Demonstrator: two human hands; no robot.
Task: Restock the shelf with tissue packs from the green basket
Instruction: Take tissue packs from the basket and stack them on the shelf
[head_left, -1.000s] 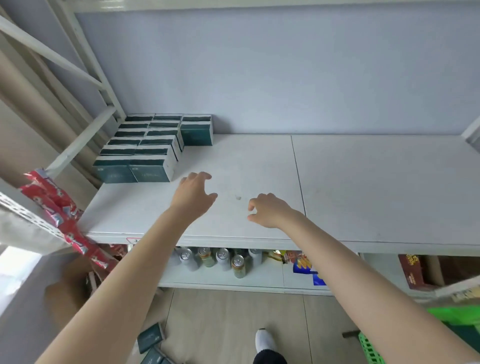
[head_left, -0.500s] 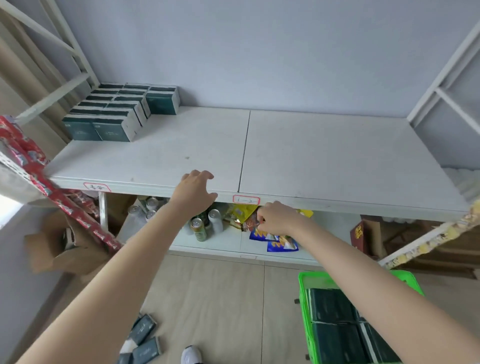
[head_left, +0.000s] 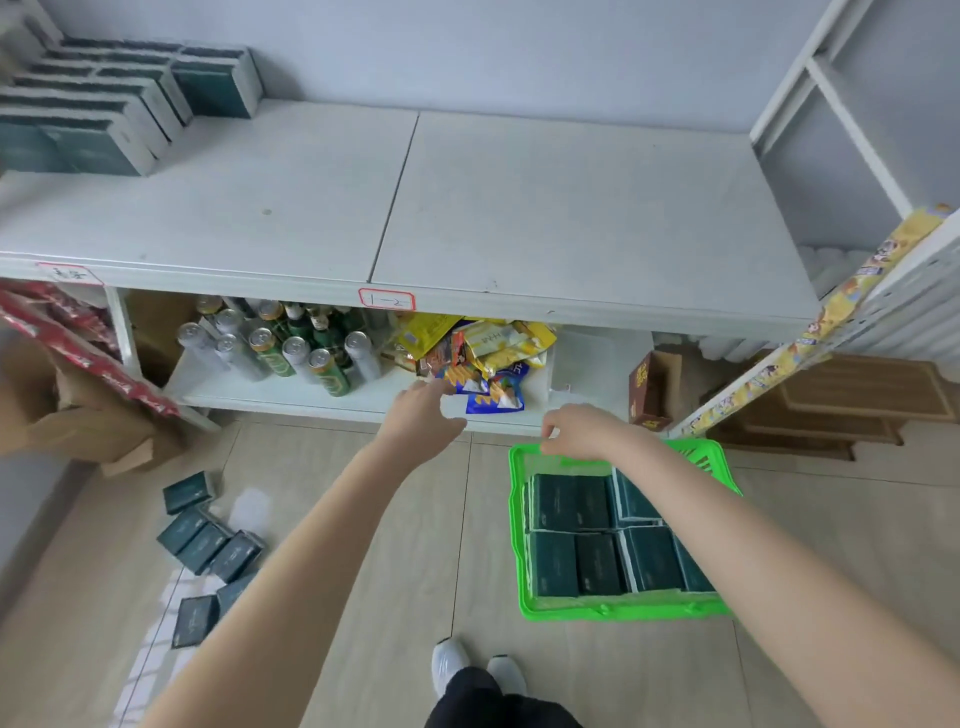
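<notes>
A green basket (head_left: 519, 545) stands on the floor at the right, filled with several dark teal tissue packs (head_left: 571, 501). More of the same packs (head_left: 83, 104) are lined up at the back left of the white shelf (head_left: 571, 208). My left hand (head_left: 423, 415) hovers empty with relaxed fingers, in front of the lower shelf and left of the basket. My right hand (head_left: 582, 431) hangs over the basket's far rim with loosely curled fingers and holds nothing.
Cans and bottles (head_left: 291, 343) and snack bags (head_left: 483, 353) fill the lower shelf. Several loose teal packs (head_left: 208, 545) lie on the floor at the left. A cardboard box (head_left: 78, 415) sits far left; a small brown box (head_left: 649, 384) stands beside the basket.
Both hands have come down from the top shelf surface to floor level. The view has tilted down, and the whole basket now shows under my right hand.
</notes>
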